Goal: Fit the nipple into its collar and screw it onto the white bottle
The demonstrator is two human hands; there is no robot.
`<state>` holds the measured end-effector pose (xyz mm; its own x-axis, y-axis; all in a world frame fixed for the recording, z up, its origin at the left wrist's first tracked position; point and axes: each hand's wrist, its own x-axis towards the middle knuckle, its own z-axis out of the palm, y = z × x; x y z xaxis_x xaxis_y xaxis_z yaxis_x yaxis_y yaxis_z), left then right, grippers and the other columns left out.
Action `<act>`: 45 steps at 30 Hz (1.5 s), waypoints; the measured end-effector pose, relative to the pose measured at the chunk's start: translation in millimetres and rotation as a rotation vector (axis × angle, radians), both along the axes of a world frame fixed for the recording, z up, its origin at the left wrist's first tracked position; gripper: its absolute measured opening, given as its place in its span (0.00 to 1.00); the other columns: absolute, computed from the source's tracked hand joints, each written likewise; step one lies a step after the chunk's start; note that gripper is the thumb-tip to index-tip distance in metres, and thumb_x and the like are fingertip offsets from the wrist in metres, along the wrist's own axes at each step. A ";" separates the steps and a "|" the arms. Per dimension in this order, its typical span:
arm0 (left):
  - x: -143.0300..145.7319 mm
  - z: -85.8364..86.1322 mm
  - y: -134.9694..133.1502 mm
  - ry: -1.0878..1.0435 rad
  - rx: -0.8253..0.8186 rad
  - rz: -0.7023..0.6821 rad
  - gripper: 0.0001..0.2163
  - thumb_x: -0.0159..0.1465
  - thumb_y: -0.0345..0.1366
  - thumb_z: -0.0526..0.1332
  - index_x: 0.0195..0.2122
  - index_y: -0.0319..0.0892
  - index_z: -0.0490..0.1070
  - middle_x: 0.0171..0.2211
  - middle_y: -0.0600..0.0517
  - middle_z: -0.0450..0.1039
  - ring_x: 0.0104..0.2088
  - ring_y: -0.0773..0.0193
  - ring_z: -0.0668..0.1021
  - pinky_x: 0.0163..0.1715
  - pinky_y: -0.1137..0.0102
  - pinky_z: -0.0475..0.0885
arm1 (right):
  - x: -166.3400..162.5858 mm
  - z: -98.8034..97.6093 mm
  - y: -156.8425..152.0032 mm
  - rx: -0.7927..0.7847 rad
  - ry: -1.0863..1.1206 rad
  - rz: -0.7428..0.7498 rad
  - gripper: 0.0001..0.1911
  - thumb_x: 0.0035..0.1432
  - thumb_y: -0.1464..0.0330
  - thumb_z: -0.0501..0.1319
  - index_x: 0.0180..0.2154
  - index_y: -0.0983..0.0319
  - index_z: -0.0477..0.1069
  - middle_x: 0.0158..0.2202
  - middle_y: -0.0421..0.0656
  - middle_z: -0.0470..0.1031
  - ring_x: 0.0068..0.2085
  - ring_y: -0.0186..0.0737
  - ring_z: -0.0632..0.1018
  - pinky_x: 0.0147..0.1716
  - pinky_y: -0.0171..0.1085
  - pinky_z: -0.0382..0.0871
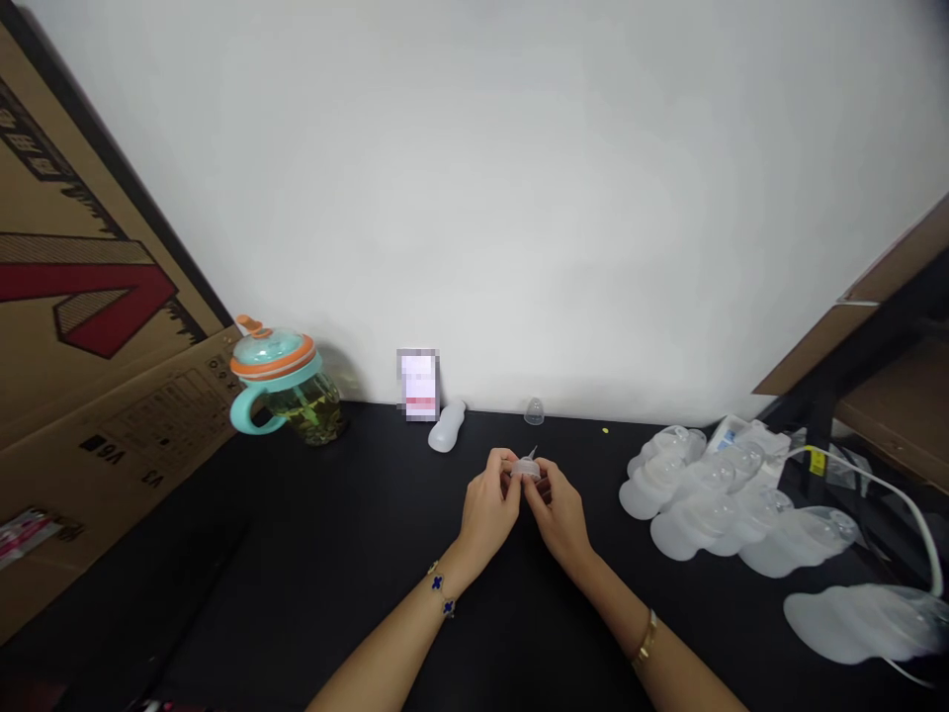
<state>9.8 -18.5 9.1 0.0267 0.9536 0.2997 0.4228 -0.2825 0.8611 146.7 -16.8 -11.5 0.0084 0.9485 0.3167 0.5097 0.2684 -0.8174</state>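
While the left hand [489, 506] and right hand [561, 511] pinch one small clear cap [527, 469], work seems midway, many clear cups [712, 504] lying piled at right.

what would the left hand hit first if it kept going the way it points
The small clear part that the left hand pinches, with the right hand just behind it. Beyond them probably the clear dome by the wall, depth unclear.
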 end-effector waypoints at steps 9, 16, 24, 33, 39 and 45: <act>0.4 -0.7 0.5 -0.040 0.012 -0.012 0.03 0.66 0.32 0.56 0.39 0.47 0.64 0.31 0.55 0.78 0.31 0.62 0.80 0.32 0.72 0.70 | 0.9 -2.3 0.8 -0.004 -0.005 0.010 0.14 0.64 0.59 0.56 0.47 0.59 0.71 0.39 0.44 0.80 0.33 0.42 0.80 0.30 0.36 0.72; 0.3 0.0 0.6 -0.058 -0.010 -0.018 0.02 0.66 0.33 0.56 0.38 0.47 0.64 0.29 0.55 0.78 0.29 0.62 0.80 0.31 0.72 0.69 | 1.1 -2.9 0.9 -0.018 -0.010 0.013 0.14 0.64 0.60 0.55 0.46 0.59 0.71 0.39 0.44 0.79 0.35 0.42 0.80 0.32 0.37 0.71; -0.2 4.8 -0.4 -0.057 -0.016 -0.020 0.00 0.66 0.34 0.56 0.37 0.47 0.64 0.29 0.55 0.79 0.28 0.62 0.80 0.30 0.71 0.69 | 0.6 -0.4 -0.4 0.013 -0.006 0.025 0.12 0.65 0.60 0.55 0.44 0.58 0.72 0.38 0.43 0.79 0.35 0.42 0.80 0.36 0.38 0.72; -0.8 9.1 -2.2 -0.045 0.010 0.008 0.01 0.65 0.34 0.57 0.36 0.46 0.65 0.27 0.55 0.80 0.27 0.62 0.80 0.29 0.72 0.69 | 0.4 -0.7 0.3 0.006 -0.008 0.031 0.13 0.66 0.59 0.55 0.45 0.59 0.72 0.38 0.44 0.80 0.36 0.43 0.80 0.34 0.37 0.71; -0.5 9.9 -3.6 -0.047 -0.004 0.005 0.02 0.65 0.36 0.58 0.36 0.46 0.64 0.27 0.56 0.80 0.26 0.63 0.79 0.29 0.72 0.68 | -0.2 1.3 -0.6 0.004 -0.006 0.043 0.13 0.67 0.59 0.54 0.44 0.59 0.71 0.37 0.43 0.79 0.34 0.41 0.79 0.33 0.37 0.71; -0.4 10.7 -4.4 -0.034 0.008 0.021 0.02 0.66 0.37 0.57 0.36 0.47 0.64 0.27 0.56 0.80 0.26 0.62 0.80 0.29 0.71 0.68 | -1.2 2.9 -2.4 0.001 -0.001 0.042 0.13 0.67 0.59 0.54 0.44 0.58 0.71 0.36 0.42 0.79 0.33 0.41 0.79 0.33 0.37 0.70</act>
<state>9.4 -22.9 19.8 -0.0034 0.9513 0.3082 0.3989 -0.2813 0.8728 145.5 -19.1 -8.6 -0.0318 0.9478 0.3174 0.4991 0.2902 -0.8165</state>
